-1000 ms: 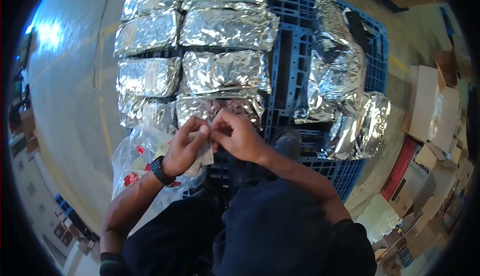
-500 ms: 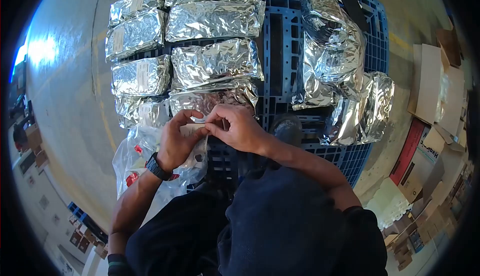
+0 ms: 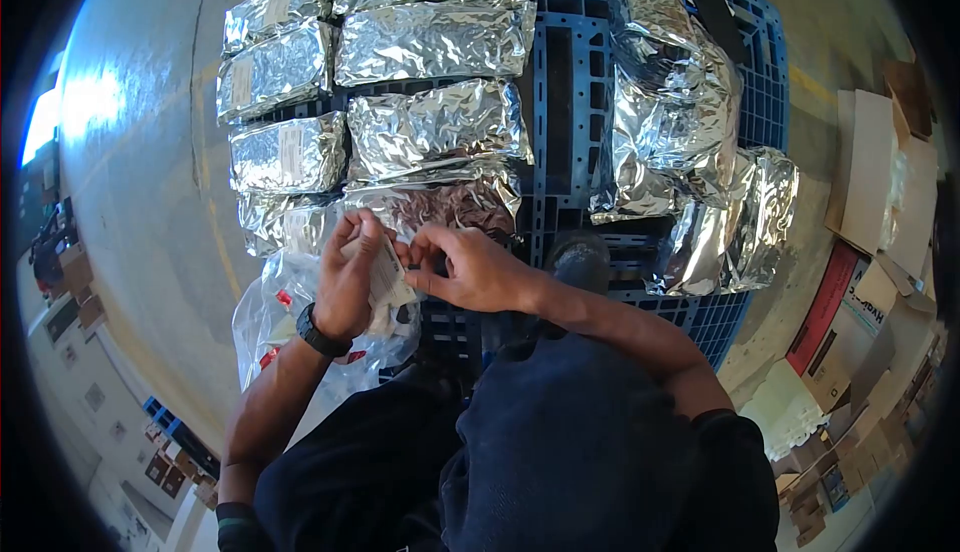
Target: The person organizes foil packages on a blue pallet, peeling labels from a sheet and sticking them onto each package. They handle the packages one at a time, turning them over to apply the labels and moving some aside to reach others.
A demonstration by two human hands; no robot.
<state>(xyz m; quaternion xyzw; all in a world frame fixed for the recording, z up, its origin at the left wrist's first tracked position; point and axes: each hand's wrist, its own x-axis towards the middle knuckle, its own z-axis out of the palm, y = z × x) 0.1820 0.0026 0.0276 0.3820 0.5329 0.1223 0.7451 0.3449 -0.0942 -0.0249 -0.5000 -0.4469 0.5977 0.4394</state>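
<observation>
My left hand (image 3: pixel 345 282), with a dark watch on its wrist, holds a pale printed label (image 3: pixel 388 277) between thumb and fingers. My right hand (image 3: pixel 473 270) is at the label's right edge, its thumb and forefinger pinched together. A small dark bit shows at those fingertips; I cannot make out what it is. Just beyond both hands lies a silver foil package (image 3: pixel 440 204) with a dark reflection on it. Under my left wrist spreads a clear plastic bag (image 3: pixel 265 317) with red pieces.
Several silver foil packages (image 3: pixel 430 42) lie in two columns on a blue plastic pallet (image 3: pixel 565 167). More foil packages (image 3: pixel 670 132) are piled at its right, beside a flat black object (image 3: pixel 715 17). Cardboard boxes (image 3: pixel 860 167) stand on the floor at the right.
The label has turned upright and shows more of its face in my left hand. My right hand has shifted slightly right and down, its fingers bunched at the label's edge.
</observation>
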